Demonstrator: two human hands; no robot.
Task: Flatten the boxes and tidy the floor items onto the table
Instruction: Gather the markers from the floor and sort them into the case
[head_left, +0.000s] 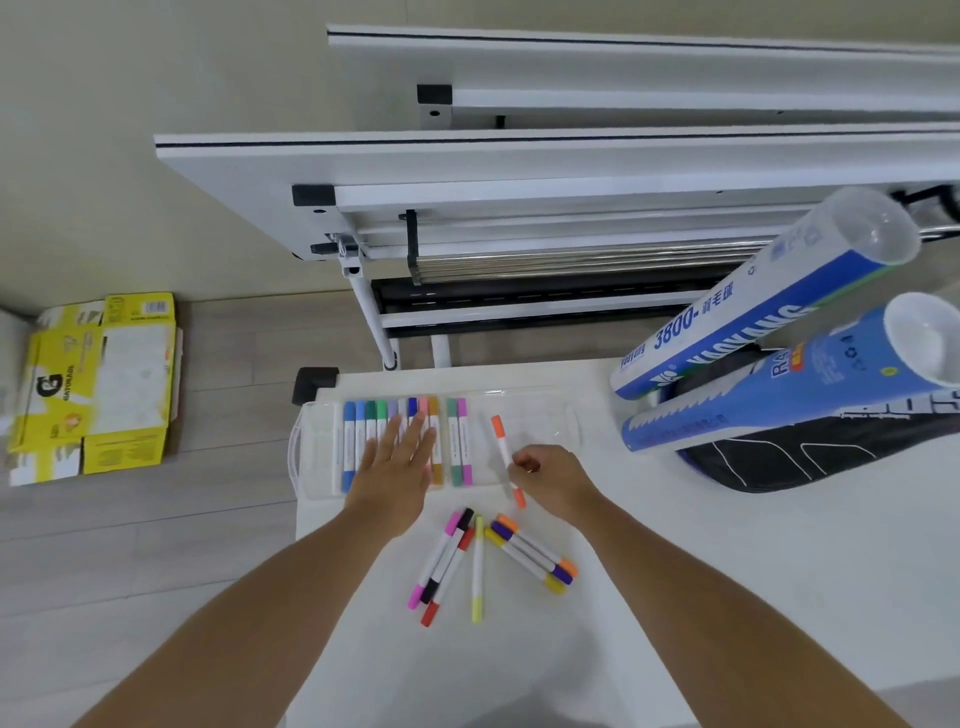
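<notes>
A clear plastic marker case (545, 421) lies on the white table (727, 571), holding a row of several coloured markers (457, 441). My left hand (397, 467) rests flat, fingers spread, on the markers in the case. My right hand (550, 478) pinches an orange marker (500, 434) that lies slanted over the case's right half. Several loose markers (488, 558) lie on the table in front of the case. A flattened yellow box (98, 384) lies on the wooden floor at the left.
Two blue shuttlecock tubes (753, 317) (810, 395) lean on a black racket bag (810, 457) at the table's right. Folded white tables (519, 171) stand against the wall behind. Wooden floor (130, 545) stretches to the left.
</notes>
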